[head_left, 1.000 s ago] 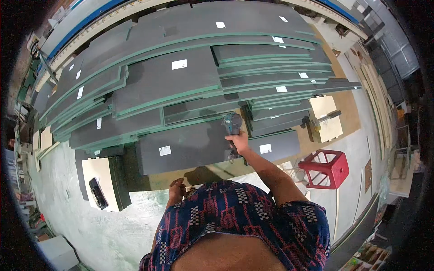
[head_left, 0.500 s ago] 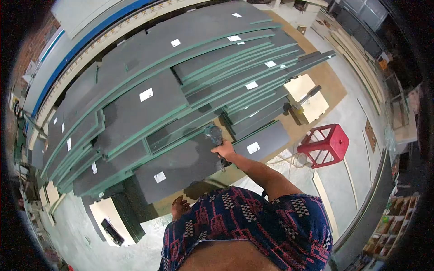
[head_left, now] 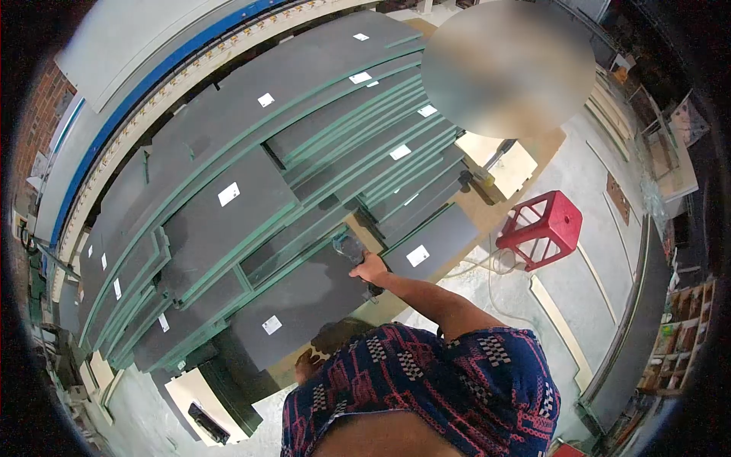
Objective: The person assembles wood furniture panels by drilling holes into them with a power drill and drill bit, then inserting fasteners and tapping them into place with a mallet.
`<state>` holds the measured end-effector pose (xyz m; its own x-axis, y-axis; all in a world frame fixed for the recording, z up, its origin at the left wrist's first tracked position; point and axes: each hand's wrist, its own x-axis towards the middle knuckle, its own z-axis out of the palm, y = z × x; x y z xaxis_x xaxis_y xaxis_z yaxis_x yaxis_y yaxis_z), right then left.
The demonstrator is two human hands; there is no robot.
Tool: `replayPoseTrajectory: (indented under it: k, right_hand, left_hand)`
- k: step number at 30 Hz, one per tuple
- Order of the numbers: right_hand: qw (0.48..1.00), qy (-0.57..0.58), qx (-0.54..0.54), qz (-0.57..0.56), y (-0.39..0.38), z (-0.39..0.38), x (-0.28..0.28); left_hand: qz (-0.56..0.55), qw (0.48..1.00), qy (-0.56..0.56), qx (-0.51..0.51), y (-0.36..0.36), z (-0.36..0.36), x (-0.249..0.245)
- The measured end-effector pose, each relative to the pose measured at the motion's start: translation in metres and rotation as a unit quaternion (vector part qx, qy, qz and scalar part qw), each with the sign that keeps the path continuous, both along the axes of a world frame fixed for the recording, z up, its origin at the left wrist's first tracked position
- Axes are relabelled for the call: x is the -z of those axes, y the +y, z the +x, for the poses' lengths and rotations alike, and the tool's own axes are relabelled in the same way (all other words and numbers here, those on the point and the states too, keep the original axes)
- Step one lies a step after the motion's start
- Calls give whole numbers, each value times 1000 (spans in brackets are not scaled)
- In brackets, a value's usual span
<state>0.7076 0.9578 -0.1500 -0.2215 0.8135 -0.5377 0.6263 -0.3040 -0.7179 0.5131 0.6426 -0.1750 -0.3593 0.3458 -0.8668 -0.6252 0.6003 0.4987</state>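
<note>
My right hand [head_left: 370,270] is wrapped round a dark cordless power tool [head_left: 350,250], held above the lower edge of a dark grey panel [head_left: 301,297]. Low beside my body, my left hand [head_left: 306,367] shows only in part, near the panel's lower edge; its fingers look apart, with nothing seen in them. Stacks of dark grey panels with green edges [head_left: 228,228] spread beyond both hands, several bearing white labels. Just right of the tool lies a smaller grey panel [head_left: 442,238] with a white label [head_left: 417,255].
A red plastic stool [head_left: 542,228] stands on the floor at the right. Another tool [head_left: 496,156] rests on pale boards [head_left: 514,171]. At lower left, a black object [head_left: 207,423] lies on a pale board [head_left: 183,392]. A blurred oval covers the upper right.
The view has shifted, so the panels sit further left and the stool slightly higher. My right hand, still round the tool, appears slightly lower and left. My left hand shows lower down.
</note>
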Motion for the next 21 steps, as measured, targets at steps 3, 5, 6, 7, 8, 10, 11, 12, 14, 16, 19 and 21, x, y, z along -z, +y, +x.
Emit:
replayPoseTrajectory:
  k: [3,5,6,7,8,10,11,12,14,16,19,21]
  right_hand:
    - [1000,-16,-18,11,3,-1,11]
    - [999,23,-1,-41,2,1,-4]
    - [997,43,7,-66,2,3,-13]
    - [997,39,9,-73,3,3,-8]
    - [996,35,9,-81,5,2,2]
    - [997,35,10,-71,3,1,9]
    - [998,38,12,-54,2,1,12]
    - [998,42,16,-38,1,1,9]
    - [997,46,25,-58,0,1,0]
    - [997,40,25,-61,2,1,-17]
    - [999,29,-3,-36,5,-6,-26]
    - [998,40,-35,-15,9,-9,-18]
  left_hand:
    - [11,1000,-9,-24,6,3,-6]
    - [36,999,-19,-4,8,-2,-3]
    - [46,999,-28,-1,8,-4,-4]
    - [54,998,-42,-11,8,-4,-4]
    - [63,996,-56,-23,7,-5,-5]
    - [79,992,-85,-47,5,-5,-7]
    - [87,989,-99,-58,5,-5,-7]
    - [66,995,-76,-28,9,-4,-13]
    - [35,998,-45,14,17,-3,-25]
    - [29,998,-47,15,24,1,-34]
    - [49,998,-30,26,38,0,-25]
    - [93,993,-15,65,53,1,-27]
